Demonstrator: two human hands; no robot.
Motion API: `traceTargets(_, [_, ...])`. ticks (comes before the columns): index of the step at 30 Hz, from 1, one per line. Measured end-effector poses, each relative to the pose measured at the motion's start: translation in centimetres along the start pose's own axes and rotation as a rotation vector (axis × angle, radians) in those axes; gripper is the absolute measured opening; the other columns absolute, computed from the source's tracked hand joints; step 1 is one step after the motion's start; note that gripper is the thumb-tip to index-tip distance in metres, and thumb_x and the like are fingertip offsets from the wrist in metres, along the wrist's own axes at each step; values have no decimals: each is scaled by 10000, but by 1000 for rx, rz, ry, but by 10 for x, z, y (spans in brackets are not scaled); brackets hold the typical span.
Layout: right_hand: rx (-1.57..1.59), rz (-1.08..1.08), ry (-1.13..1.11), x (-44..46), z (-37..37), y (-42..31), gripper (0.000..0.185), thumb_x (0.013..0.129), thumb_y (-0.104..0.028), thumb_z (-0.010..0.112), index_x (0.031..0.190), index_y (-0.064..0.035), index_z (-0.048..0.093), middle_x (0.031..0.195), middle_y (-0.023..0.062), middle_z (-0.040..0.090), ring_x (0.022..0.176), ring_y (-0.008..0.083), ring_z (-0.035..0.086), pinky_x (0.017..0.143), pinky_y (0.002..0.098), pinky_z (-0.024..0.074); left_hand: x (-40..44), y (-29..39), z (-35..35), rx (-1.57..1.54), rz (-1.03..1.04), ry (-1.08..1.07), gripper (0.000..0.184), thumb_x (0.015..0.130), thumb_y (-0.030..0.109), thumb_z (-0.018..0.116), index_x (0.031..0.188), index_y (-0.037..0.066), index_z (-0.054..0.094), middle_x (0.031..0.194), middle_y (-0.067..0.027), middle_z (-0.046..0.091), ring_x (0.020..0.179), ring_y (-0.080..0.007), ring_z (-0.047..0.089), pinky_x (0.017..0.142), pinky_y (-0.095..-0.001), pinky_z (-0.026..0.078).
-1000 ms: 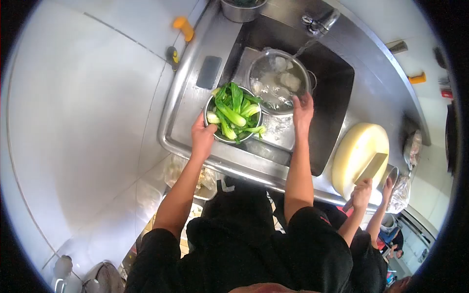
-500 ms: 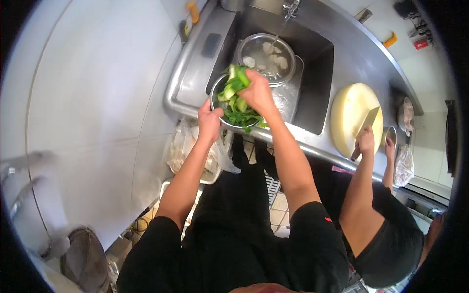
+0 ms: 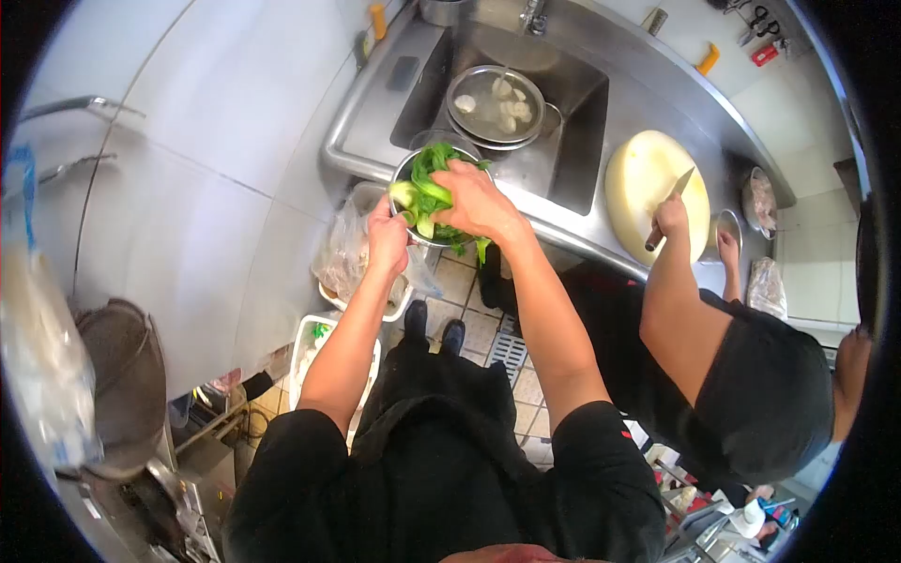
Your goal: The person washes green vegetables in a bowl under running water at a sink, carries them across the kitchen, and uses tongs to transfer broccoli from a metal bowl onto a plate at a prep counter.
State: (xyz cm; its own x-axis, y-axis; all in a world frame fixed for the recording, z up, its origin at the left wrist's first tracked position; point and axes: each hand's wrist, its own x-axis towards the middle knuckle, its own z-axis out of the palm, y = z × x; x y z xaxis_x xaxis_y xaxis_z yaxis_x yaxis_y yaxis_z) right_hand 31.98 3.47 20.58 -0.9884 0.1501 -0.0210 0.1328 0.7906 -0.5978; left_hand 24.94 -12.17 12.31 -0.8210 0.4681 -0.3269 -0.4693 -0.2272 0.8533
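My left hand is closed on the left rim of a round metal bowl, held at the front edge of the sink. Leafy greens with pale green stems fill the bowl, and a few leaves hang over its near side. From the right, my right hand reaches over the bowl with its fingers curled around some of the greens; its fingertips are partly hidden among them. Beyond the bowl, a metal basin of water with several pale pieces in it stands in the sink.
At right, a co-worker's hand holds a knife over a thick round cutting board. A plastic bag and a white bin are below on the left. The faucet is at the back of the sink.
The bowl and both my hands have come away from the sink toward me. My right hand has lowered the raised greens onto those in the bowl. The view has shifted and shows more floor.
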Motion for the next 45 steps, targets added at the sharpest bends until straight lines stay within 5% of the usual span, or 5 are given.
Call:
traceTargets(8, [590, 157, 701, -138, 15, -19, 373, 740, -121, 717, 1093, -44, 623, 1181, 144, 559, 1104, 280, 542, 922, 368, 441, -90, -6, -22, -33, -10, -9, 407, 737, -137, 442, 1091, 24, 559, 997, -73, 634, 845, -183, 629, 728, -316, 535])
traceTargets(14, [1399, 316, 325, -251, 131, -20, 1015, 687, -42, 737, 1505, -97, 140, 1510, 146, 231, 1377, 323, 301, 990, 411, 425, -150, -14, -45, -17, -60, -133, 408, 719, -143, 431, 1077, 2, 562, 997, -94, 640, 862, -218, 637, 782, -326, 528])
traceTargets(21, [1430, 590, 123, -353, 175, -47, 310, 858, -58, 645, 1152, -20, 556, 978, 55, 623, 927, 127, 582, 863, 307, 471, -183, -75, -92, 94, -256, -317, 413, 721, -124, 438, 1104, -14, 545, 1030, -111, 633, 890, -236, 634, 804, -351, 531])
traceTargets(36, [582, 585, 340, -490, 326, -83, 180, 715, -99, 696, 865, 0, 692, 783, 87, 676, 670, 183, 605, 594, 334, 491, -306, -150, -21, 468, -623, -793, 407, 733, -75, 462, 1117, 38, 531, 1044, -94, 592, 943, -220, 607, 819, -342, 517])
traceTargets(45, [1181, 919, 697, -641, 239, -121, 332, 705, -159, 688, 1017, -44, 687, 812, 78, 678, 697, 134, 617, 623, 273, 497, -410, -231, 73, 513, -695, -1095, 387, 746, -97, 459, 1103, 27, 543, 1036, -75, 606, 889, -198, 622, 782, -313, 521])
